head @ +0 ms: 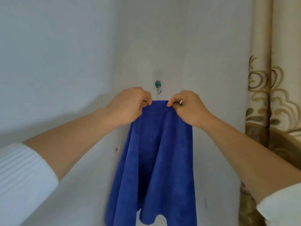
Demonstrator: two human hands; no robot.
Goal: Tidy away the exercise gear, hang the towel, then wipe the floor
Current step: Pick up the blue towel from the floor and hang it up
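A blue towel [156, 160] hangs down in front of a white wall, held up by its top edge. My left hand [130, 105] pinches the towel's top left and my right hand [187, 106] pinches its top right. A small green wall hook [158, 86] with a metal prong sits just above the gap between my hands. The towel's top edge is a little below the hook and does not touch it.
The white wall [65, 62] forms a corner to the left of the hook. A beige curtain [273, 95] with a gold pattern hangs at the right edge. White sleeves are pushed up both forearms.
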